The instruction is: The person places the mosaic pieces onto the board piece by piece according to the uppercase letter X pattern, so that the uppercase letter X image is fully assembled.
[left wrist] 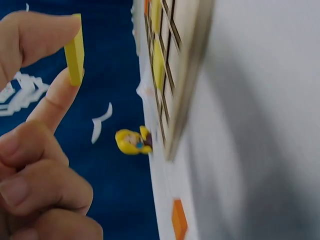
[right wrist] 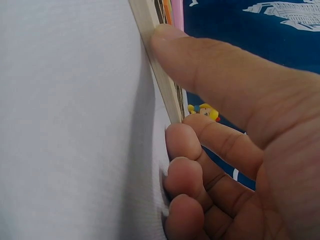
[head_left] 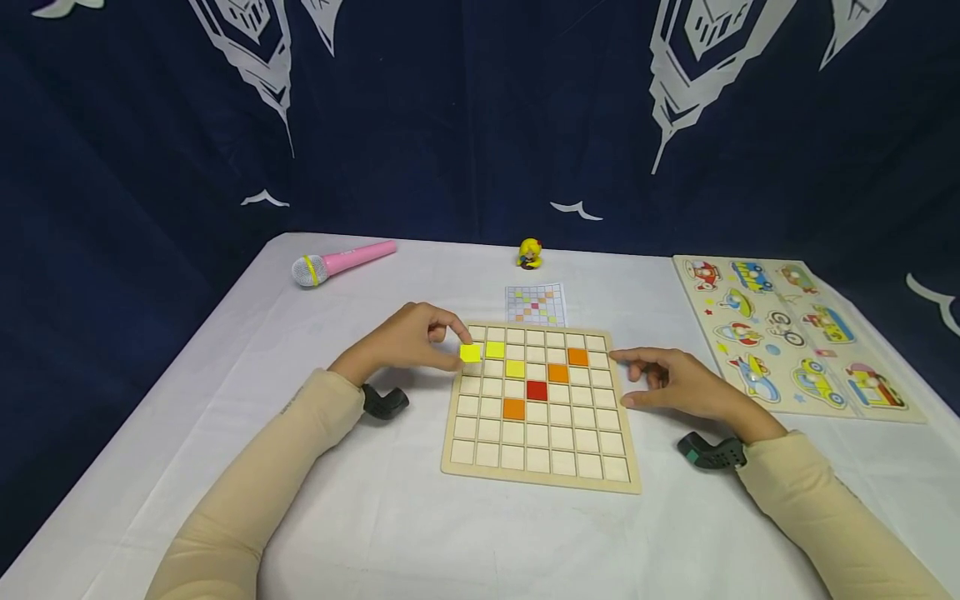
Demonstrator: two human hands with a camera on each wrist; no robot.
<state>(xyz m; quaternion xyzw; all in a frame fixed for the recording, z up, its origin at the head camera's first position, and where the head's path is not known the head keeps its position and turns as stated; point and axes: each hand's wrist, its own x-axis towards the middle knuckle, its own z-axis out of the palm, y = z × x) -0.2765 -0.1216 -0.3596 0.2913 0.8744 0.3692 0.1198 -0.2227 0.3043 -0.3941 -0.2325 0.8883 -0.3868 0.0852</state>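
Between thumb and index finger, my left hand (head_left: 416, 336) pinches a yellow square tile (left wrist: 75, 52) by opposite edges. The tile is raised over the upper left corner of a wooden grid board (head_left: 540, 482). Several coloured tiles lie in its cells: yellow tiles (head_left: 515, 369), orange tiles (head_left: 558, 372) and a red tile (head_left: 537, 390). My right hand (head_left: 671, 379) is at the board's right side, index fingertip and thumb touching its edge. Its other fingers bend loosely beside the board, near the tablecloth.
A printed grid card (head_left: 534, 305) lies behind the board, and a yellow-haired figurine (head_left: 529, 254) stands farther back. A pink microphone (head_left: 345, 262) is at the back left. Picture puzzle boards (head_left: 795, 333) lie at right. The left wrist view shows an orange tile (left wrist: 179, 220) on the table.
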